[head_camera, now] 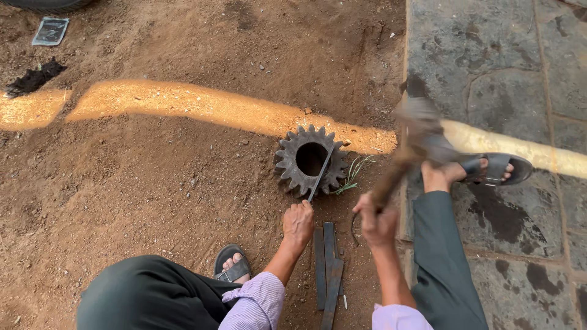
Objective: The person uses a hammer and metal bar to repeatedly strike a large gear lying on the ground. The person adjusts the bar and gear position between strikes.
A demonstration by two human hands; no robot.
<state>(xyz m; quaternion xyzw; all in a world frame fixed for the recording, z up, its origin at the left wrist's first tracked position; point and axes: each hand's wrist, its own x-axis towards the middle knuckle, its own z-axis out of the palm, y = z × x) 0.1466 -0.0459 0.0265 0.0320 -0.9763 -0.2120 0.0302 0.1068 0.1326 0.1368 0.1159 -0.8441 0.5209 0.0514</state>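
— Where's the gear?
— The toothed gear [310,160] lies flat on the dirt ground [153,183], near the edge of the stone paving [501,73]; the left hand [298,224] grips a thin metal rod [320,174] set across its bore.
— And the other hand?
— The right hand [377,221] is clenched on a blurred hammer [416,131]; flat metal bars [329,269] lie between the wrists.

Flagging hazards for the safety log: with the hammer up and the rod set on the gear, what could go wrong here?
1. The left hand holds the thin rod near its lower end; a missed blow from the blurred hammer in the right hand could strike its fingers.
2. The rod leans across the gear, which lies on loose dirt; it may glance off or shift.
3. Open sandals leave toes exposed.
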